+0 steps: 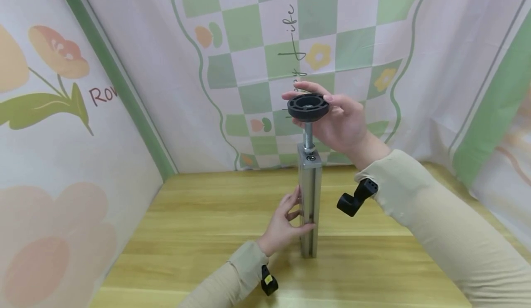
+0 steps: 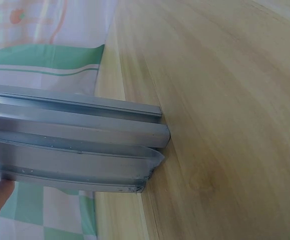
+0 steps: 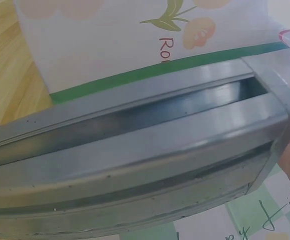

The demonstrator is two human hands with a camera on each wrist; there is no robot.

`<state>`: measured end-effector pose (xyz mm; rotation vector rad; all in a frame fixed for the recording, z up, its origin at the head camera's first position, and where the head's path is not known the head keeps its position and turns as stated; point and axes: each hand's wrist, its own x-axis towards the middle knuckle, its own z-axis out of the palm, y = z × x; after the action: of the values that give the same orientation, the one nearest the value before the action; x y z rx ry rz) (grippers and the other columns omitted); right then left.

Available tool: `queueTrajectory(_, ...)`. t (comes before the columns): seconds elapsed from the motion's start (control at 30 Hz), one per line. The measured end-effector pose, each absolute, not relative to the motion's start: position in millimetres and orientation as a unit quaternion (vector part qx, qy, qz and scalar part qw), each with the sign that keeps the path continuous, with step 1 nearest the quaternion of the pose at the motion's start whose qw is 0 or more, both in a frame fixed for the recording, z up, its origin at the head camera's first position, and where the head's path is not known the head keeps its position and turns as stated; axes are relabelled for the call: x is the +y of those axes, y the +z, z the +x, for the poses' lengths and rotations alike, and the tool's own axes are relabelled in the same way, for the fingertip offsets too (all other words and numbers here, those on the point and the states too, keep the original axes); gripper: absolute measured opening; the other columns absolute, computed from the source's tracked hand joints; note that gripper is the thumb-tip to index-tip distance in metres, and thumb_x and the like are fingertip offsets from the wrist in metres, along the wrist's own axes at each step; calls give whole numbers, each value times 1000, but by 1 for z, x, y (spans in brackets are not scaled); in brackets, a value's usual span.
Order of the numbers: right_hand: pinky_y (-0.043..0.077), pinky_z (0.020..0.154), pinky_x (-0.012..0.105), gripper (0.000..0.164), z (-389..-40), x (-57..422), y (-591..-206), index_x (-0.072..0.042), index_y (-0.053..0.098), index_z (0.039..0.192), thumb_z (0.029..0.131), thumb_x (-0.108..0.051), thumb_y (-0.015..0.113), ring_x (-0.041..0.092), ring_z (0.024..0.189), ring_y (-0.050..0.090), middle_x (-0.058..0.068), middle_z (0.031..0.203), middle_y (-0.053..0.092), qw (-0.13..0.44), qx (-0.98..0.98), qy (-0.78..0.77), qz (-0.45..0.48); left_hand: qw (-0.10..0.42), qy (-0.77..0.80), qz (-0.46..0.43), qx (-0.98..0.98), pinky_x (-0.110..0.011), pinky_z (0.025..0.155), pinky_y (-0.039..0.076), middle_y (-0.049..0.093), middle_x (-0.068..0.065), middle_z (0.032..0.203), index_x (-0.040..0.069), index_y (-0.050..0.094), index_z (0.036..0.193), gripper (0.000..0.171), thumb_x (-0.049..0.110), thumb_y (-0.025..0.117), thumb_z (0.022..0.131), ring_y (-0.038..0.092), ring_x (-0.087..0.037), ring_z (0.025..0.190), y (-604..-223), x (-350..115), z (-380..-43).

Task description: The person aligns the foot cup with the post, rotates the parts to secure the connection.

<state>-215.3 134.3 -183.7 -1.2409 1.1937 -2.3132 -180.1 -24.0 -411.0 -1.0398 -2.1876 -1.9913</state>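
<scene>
An aluminium extrusion profile (image 1: 307, 192) stands upright on the wooden table, an end plate (image 1: 310, 161) capping its top. From that plate rises a threaded stem (image 1: 308, 135), which carries a round black levelling foot (image 1: 308, 112) facing upward. My left hand (image 1: 280, 229) grips the profile below its middle, thumb at the front and fingers on the left side. Up at the foot, my right hand (image 1: 342, 121) holds the black disc by its rim. In the left wrist view, the profile's lower end (image 2: 149, 150) meets the table; its slots (image 3: 184, 110) show in the right wrist view.
The wood-grain table (image 1: 199, 216) spreads around the profile. A patterned cloth (image 1: 244, 68) hangs close behind, and another cloth wall (image 1: 54, 160) closes the left side. Small black camera mounts (image 1: 356, 197) stick out from both wrists.
</scene>
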Motion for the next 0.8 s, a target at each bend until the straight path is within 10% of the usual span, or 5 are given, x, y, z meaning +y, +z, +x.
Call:
queueTrajectory(0.47,41,89,30,34,-219,136,-189,-13,54,121,88,-23,52,17,105,48,6,122,56,147,399,-784,-452,14,-635,-338,-695,-28,96,48,36,-16,139,16,16,152,96,-6,72,77,42,-21,118,-412,-23,-181)
queueTrajectory(0.8,38,98,29,24,-220,136,-190,-13,59,112,92,-24,49,20,116,48,6,121,57,35,472,-749,-464,6,-635,-335,-696,-27,98,47,35,-15,140,14,16,152,94,-6,71,78,41,-18,119,-412,-24,-181)
